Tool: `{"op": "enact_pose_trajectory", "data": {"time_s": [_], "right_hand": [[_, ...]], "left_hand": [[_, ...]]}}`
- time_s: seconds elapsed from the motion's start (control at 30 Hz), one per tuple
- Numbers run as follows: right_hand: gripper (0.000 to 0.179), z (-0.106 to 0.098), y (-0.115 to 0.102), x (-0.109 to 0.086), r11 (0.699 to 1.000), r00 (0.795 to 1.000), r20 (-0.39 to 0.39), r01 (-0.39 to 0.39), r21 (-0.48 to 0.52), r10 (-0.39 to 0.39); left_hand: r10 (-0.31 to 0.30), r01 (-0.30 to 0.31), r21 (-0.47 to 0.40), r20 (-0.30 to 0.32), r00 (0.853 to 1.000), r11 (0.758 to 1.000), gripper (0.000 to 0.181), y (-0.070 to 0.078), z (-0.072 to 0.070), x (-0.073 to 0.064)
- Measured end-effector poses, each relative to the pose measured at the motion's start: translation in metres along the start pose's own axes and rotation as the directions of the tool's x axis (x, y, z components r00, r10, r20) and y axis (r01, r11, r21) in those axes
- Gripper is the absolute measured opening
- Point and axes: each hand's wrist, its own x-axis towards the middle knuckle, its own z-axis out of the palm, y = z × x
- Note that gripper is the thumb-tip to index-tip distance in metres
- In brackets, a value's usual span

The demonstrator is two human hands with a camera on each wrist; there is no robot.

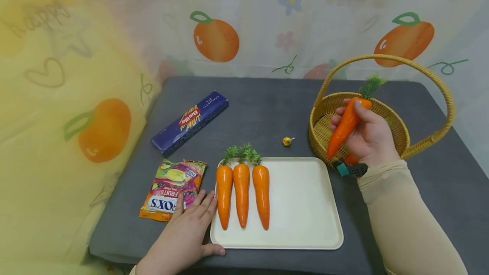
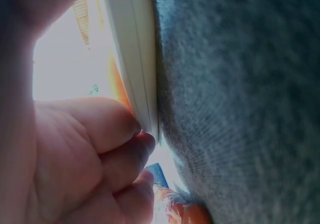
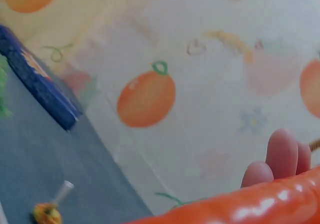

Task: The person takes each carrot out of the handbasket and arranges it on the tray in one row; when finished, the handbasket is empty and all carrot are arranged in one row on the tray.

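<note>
My right hand grips an orange carrot by its thick end, thumb across it, over the wicker basket. The carrot's green top points up and its tip slants down to the left. In the right wrist view the same carrot runs along the bottom, with fingertips behind it. Three carrots lie side by side on the left part of a cream tray, tops toward the far edge. At the tray's left edge my left hand rests with fingers extended, fingertips against the rim.
Beside my left hand lies a Fox's fruit candy bag. A blue Barilla spaghetti box lies behind it. A small yellow-wrapped lollipop sits beyond the tray. The basket's tall handle arches up, and orange shows inside under my right hand.
</note>
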Motion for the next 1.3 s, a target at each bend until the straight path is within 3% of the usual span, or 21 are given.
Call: {"op": "enact_pose_trajectory", "data": {"time_s": [0.23,0.43,0.63,0.73,1.03,1.3], "right_hand": [[0.020,0.001,0.037,-0.028,0.973,0.996,0.088,0.026,-0.231,-0.006],[0.022,-0.007,0.069,-0.045,0.953,0.994,0.102,-0.017,-0.303,0.050],[0.020,-0.016,0.096,-0.050,0.926,0.985,0.085,-0.109,-0.361,0.149],[0.016,-0.019,0.109,-0.051,0.903,0.982,0.050,-0.149,-0.404,0.184],[0.017,-0.020,0.142,-0.047,0.820,0.954,-0.197,-0.296,-0.491,0.226],[0.049,-0.016,0.151,-0.047,0.759,0.949,-0.204,-0.316,-0.570,0.242]], "left_hand": [[0.002,-0.002,0.007,-0.003,1.000,1.000,0.128,0.000,0.001,-0.001],[0.010,-0.010,0.011,-0.015,1.000,1.000,0.128,0.001,0.000,-0.002],[-0.003,0.002,0.015,0.008,1.000,1.000,0.128,0.002,-0.001,-0.001],[-0.006,0.006,0.015,0.009,1.000,1.000,0.128,0.002,-0.001,-0.001],[0.023,-0.023,0.009,-0.033,0.999,1.000,0.128,0.000,0.002,-0.003],[0.028,-0.028,0.014,-0.030,0.999,1.000,0.129,-0.001,0.002,-0.003]]}}
